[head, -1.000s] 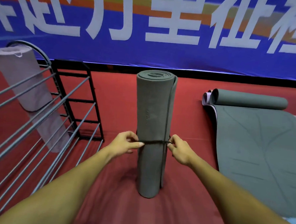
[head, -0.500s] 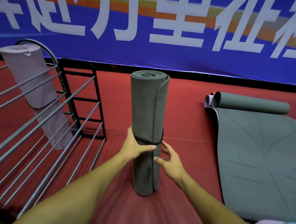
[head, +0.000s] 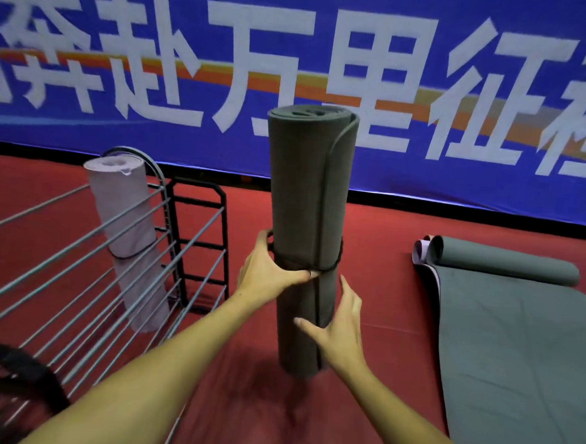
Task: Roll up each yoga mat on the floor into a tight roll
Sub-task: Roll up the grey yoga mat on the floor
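A dark grey rolled yoga mat (head: 305,195) stands upright, its lower end a little above the red floor over a shadow. A black band (head: 333,262) circles its middle. My left hand (head: 269,275) grips the roll at the band, thumb across the front. Lower down, my right hand (head: 338,322) wraps the roll from the right side. A grey-green mat (head: 516,355) lies partly unrolled on the floor at the right, its far end rolled (head: 501,263).
A metal rack (head: 117,269) with slanted bars stands at the left, holding a rolled pale lilac mat (head: 123,232) with a black band. A blue banner (head: 430,93) covers the wall behind. Red floor (head: 380,234) lies open between rack and flat mat.
My hands let go of the band ends and took hold of the roll. The roll has since come up off the floor and sits higher in view.
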